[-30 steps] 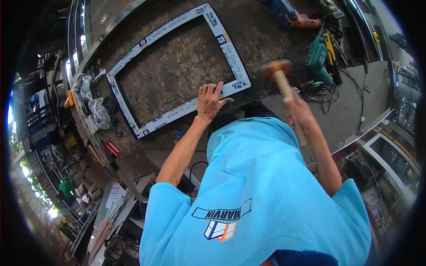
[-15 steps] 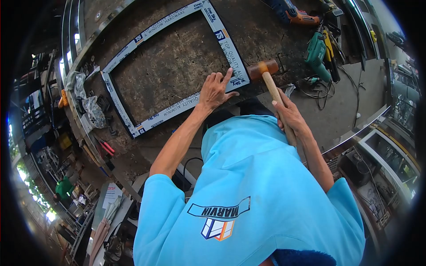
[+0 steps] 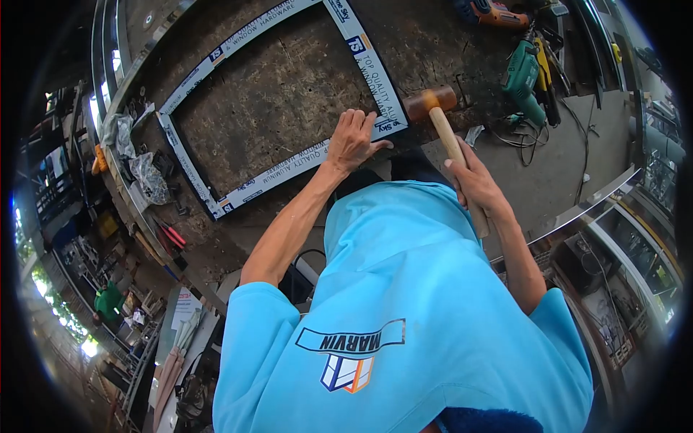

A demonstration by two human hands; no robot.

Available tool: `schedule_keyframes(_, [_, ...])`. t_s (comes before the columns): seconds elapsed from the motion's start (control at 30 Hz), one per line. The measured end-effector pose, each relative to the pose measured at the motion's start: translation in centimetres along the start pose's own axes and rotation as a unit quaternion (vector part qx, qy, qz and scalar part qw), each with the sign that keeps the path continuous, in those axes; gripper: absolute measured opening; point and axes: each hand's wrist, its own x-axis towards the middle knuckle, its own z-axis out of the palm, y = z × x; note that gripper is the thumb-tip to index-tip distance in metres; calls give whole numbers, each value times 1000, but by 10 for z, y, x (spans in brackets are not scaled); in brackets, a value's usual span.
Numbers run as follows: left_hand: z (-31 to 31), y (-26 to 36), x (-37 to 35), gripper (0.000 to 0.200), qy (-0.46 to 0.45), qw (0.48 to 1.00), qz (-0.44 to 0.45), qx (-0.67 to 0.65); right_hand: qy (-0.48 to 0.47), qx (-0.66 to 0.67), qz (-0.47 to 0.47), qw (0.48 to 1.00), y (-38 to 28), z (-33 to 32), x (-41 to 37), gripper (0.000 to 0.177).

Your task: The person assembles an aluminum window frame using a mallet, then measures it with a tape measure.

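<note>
A rectangular aluminum window frame [image 3: 294, 165], covered in white printed protective tape, lies on the dark wooden workbench. My left hand [image 3: 350, 140] grips its near rail close to the right corner, fingers bent over the rail and thumb stretched toward the corner. In my right hand [image 3: 475, 180] is a mallet [image 3: 447, 133], held around its pale wooden handle. The amber-brown mallet head is right at the outer edge of the frame's right side, just above that corner.
At the upper right lie a green power drill [image 3: 522, 79], an orange power tool [image 3: 498, 16] and loose black cable [image 3: 530, 144]. Clear plastic bags [image 3: 148, 177] and red-handled pliers [image 3: 172, 236] sit along the left. Long metal profiles [image 3: 108, 65] run beyond the bench's left edge.
My left hand's raised, outstretched index finger has bent down, and the fingers now curl over the rail. The mallet stays at the frame's right edge. The view has shifted slightly.
</note>
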Motion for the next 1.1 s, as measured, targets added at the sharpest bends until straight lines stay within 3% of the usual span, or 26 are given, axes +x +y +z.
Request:
schedule_keyframes(0.23, [0,1,-2,72,-10,999,-30,-11,9,-9,5,1000,9,-4,5,65])
schedule_keyframes(0.43, [-2,12,-18,85,-7,997,-79,21,-4,22,-1,1000,13,-4,8,64])
schedule_keyframes(0.67, [0,-1,-24,75,-12,994,-109,7,4,71,-28,997,5,-18,4,64])
schedule_keyframes(0.7, [-1,-2,-22,72,-4,995,-104,-1,40,72,-31,996,-6,-26,-5,62])
schedule_keyframes(0.77, [-4,-6,-16,70,3,995,-96,-6,205,53,-79,974,-7,-39,-16,44])
schedule_keyframes(0.83, [-6,-6,-13,71,12,994,-100,-38,336,150,-147,918,-3,-63,-15,30])
schedule_keyframes(0.87, [-6,-6,-14,71,10,994,-100,-39,335,150,-145,919,-2,-60,-10,30])
schedule_keyframes(0.93, [-5,-6,-12,71,19,994,-100,-48,433,314,-213,818,-7,-47,2,24])
schedule_keyframes(0.97, [-4,-6,-4,71,24,994,-97,-47,326,213,-290,874,34,-33,13,40])
schedule_keyframes(1.0, [-4,-4,2,71,24,996,-74,-42,199,88,-171,961,22,-13,9,49])
schedule_keyframes(1.03, [-4,0,5,70,20,998,-50,-39,63,-40,-39,996,11,12,6,59])
schedule_keyframes(1.07, [-6,2,0,70,16,998,-48,-43,5,-1,-22,1000,20,21,14,72])
schedule_keyframes(1.1, [-6,1,-3,70,22,997,-59,-45,-11,4,-42,999,19,12,22,69])
